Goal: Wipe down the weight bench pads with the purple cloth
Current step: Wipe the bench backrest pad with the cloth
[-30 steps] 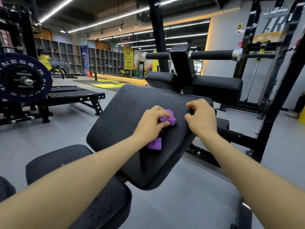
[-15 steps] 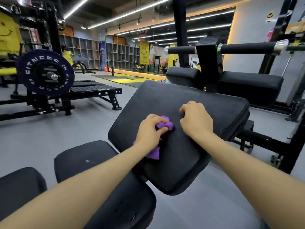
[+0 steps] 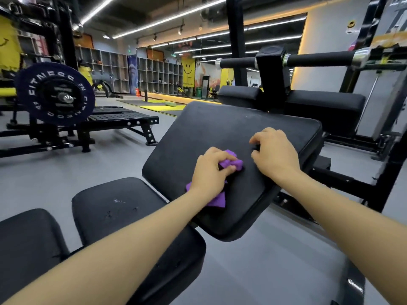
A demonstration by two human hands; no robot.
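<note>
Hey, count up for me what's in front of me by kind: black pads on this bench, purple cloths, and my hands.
Bench pads: 3, angled pad, middle pad, near-left pad
Purple cloth: 1
Hands: 2, left hand, right hand
Total: 6

Cloth [image 3: 217, 200] on tilted pad [image 3: 211, 133]; seat pad [image 3: 114, 203] left-below.

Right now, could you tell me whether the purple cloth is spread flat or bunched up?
Bunched up: the purple cloth is crumpled under the left hand on the black padded bench pad.
</note>
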